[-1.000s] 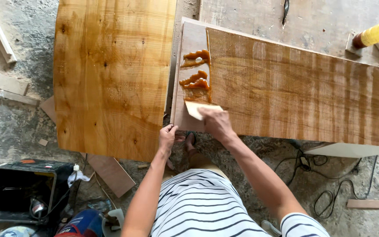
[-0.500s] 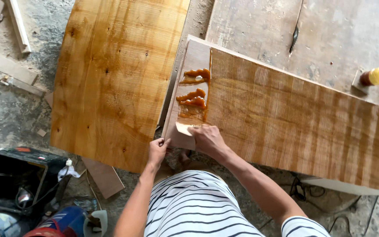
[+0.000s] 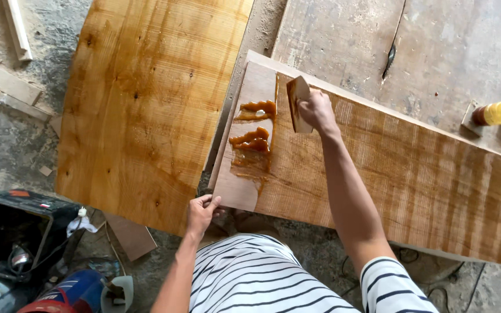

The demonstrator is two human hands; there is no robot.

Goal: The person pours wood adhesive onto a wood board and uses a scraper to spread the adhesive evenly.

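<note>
One hand [image 3: 315, 110], scraper [image 3: 298, 103] now farther up

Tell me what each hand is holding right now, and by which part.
The right hand holds a small flat spreader by its right edge. The left hand holds nothing; its fingers rest on the near corner of the board.
</note>
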